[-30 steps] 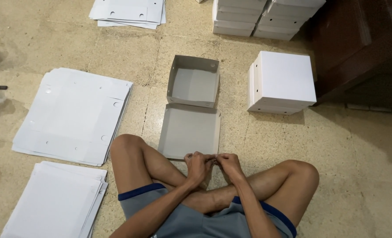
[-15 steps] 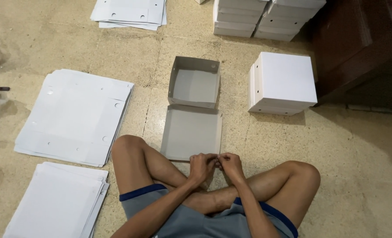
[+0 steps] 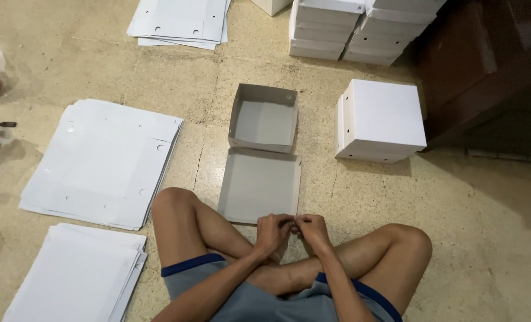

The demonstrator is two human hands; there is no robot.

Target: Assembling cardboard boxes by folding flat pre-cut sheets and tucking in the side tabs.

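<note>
I sit cross-legged on the floor. My left hand (image 3: 272, 232) and my right hand (image 3: 313, 231) meet at the near edge of an open grey cardboard box (image 3: 263, 125), both pinching the front flap of its flat lid panel (image 3: 258, 186). The box's tray stands folded up, farther from me, with the lid lying flat towards my legs. My fingers are curled on the lid's near edge, just above my crossed shins.
A stack of flat white box blanks (image 3: 101, 161) lies at left, another stack (image 3: 74, 277) at lower left, a third (image 3: 179, 21) at the top. Finished white boxes (image 3: 381, 119) stand at right, more stacked (image 3: 355, 27) behind. Dark wooden furniture (image 3: 486, 65) is at far right.
My hands stay together at the lid's near edge, with only slight finger motion. The view has shifted a little.
</note>
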